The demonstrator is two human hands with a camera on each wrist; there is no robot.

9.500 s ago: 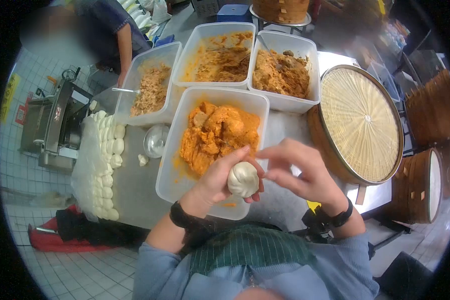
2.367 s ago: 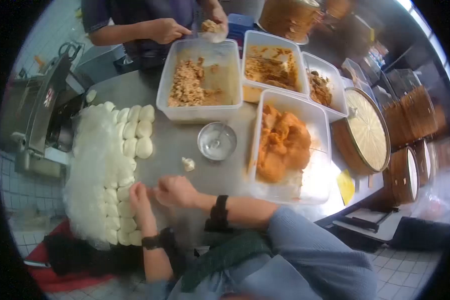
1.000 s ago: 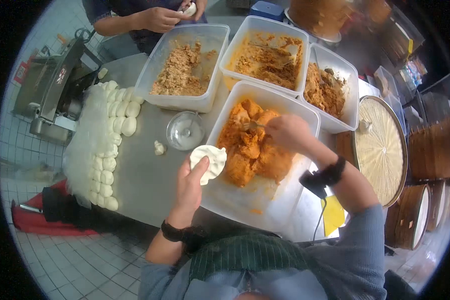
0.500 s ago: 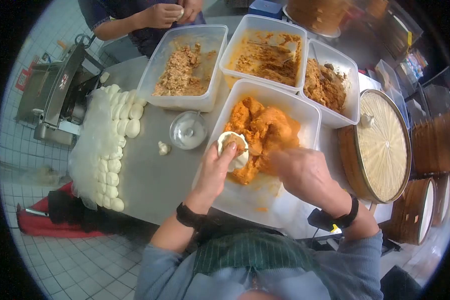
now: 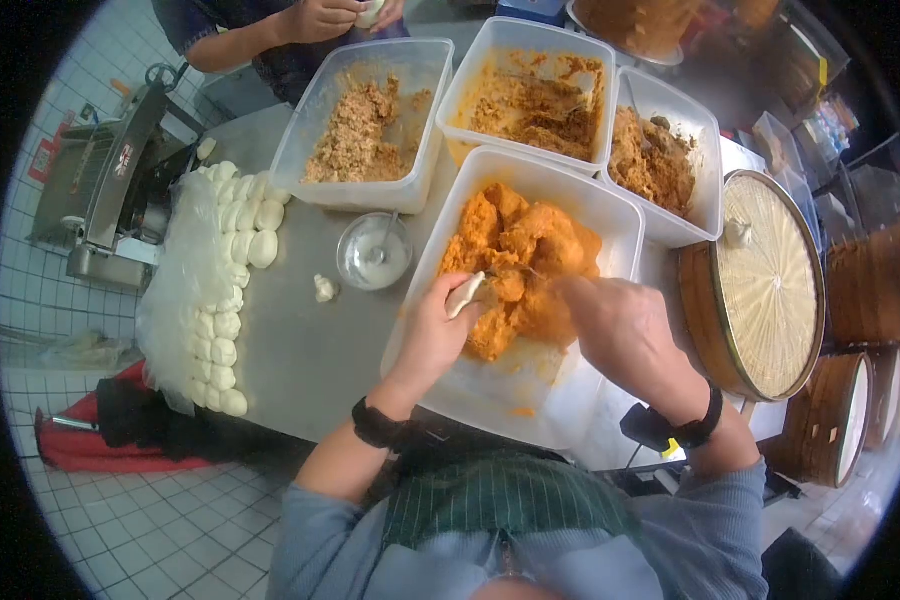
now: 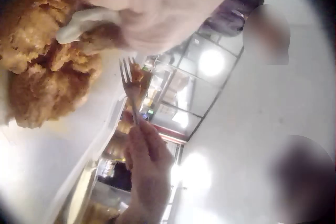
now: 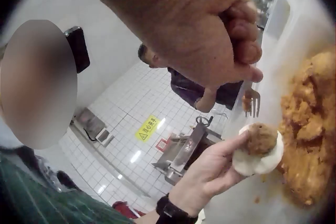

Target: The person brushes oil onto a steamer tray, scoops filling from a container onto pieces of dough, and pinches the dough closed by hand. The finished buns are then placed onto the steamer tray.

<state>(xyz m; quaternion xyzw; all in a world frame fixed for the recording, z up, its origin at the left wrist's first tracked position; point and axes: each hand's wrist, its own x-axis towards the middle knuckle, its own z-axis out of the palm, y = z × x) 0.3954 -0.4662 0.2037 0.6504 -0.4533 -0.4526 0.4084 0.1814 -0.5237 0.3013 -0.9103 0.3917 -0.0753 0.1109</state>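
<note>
Here, at the head view's centre, the left hand (image 5: 428,335) pinches dough (image 5: 463,295) bearing filling (image 7: 260,140) above the tub (image 5: 624,225); the right hand (image 5: 625,335) grips a fork (image 6: 132,92) (orange bits clinging). Tilting the dough might spill filling.

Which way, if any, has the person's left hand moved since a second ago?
Yes, rightward: the left hand went from outside the left wall of the nearest tub to over its inside.

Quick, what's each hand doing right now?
Left hand: holding a dough wrapper with filling on it.
Right hand: closed, holding a fork.
</note>
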